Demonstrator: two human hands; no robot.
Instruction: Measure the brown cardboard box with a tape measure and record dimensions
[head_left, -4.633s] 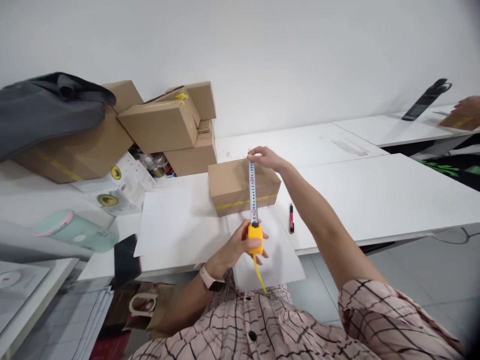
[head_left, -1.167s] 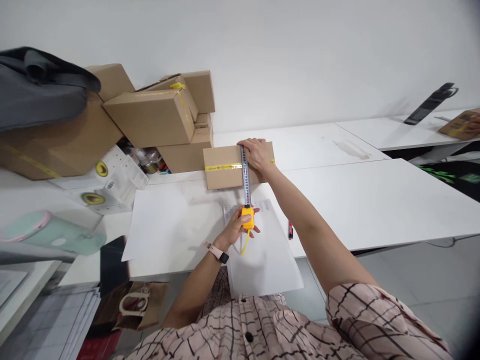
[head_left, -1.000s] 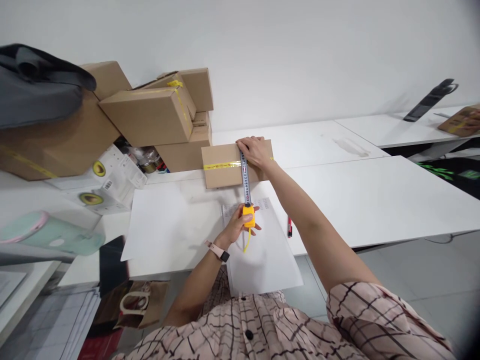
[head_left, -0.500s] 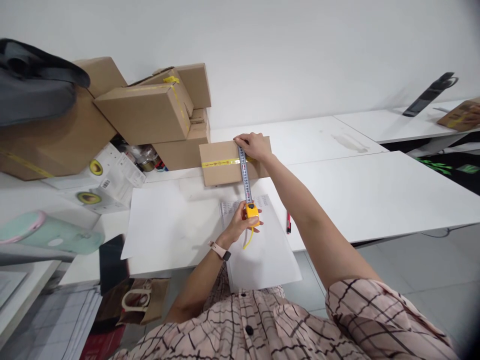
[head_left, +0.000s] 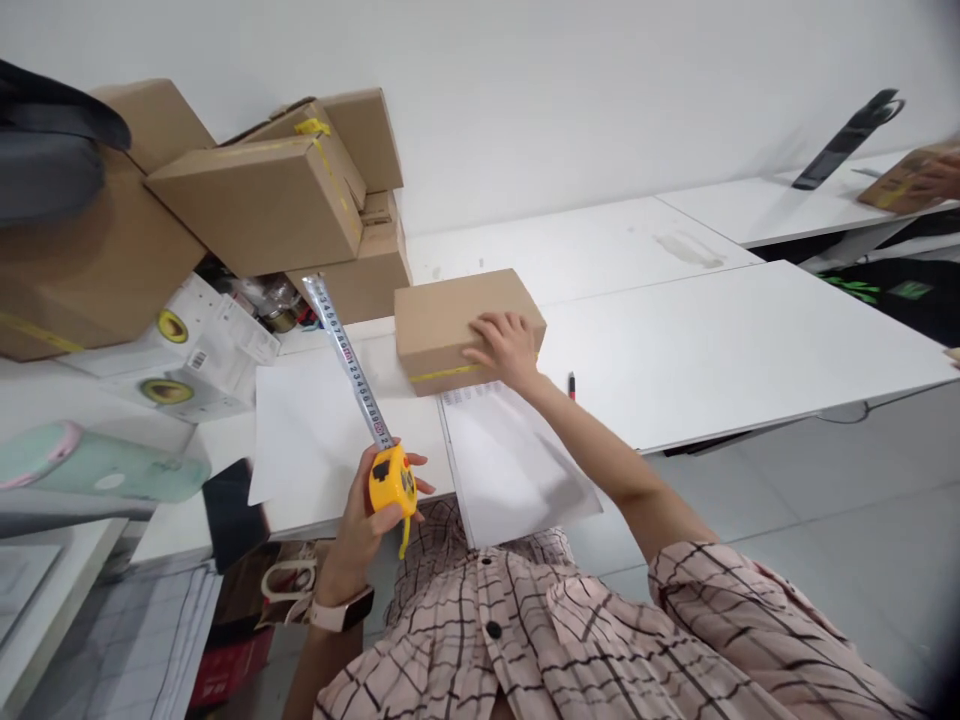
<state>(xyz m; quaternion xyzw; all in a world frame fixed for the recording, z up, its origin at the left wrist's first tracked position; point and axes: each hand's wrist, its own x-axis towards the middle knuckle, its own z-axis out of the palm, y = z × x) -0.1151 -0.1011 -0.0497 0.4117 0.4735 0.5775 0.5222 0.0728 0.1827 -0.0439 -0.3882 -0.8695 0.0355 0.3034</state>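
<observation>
My left hand (head_left: pixel 367 515) is wrapped round a yellow tape measure (head_left: pixel 392 480), held low in front of the table's edge. Its metal blade (head_left: pixel 349 360) is drawn out and slants up to the left, apart from the box. A small brown cardboard box (head_left: pixel 457 325) stands on the white table, with yellow tape along the lower part of its near side. My right hand (head_left: pixel 510 350) grips this box at its right end, fingers over the upper edge. Sheets of printed paper (head_left: pixel 517 470) lie before the box, partly overhanging the table edge.
Cardboard boxes (head_left: pixel 255 205) are stacked at the left, beside white avocado-print boxes (head_left: pixel 199 360). A mint-green bottle (head_left: pixel 105 465), a dark tablet-like slab (head_left: pixel 234 510), a blank sheet (head_left: pixel 300 425) and a pen (head_left: pixel 571 386) lie around. Far right: a dark bottle (head_left: pixel 844 140) and another person's hand (head_left: pixel 941 175) on a box.
The tape measure has come off the box and swung down to the left, blade still out. My right hand has let go of the blade end and turned the box, moving its tape line lower.
</observation>
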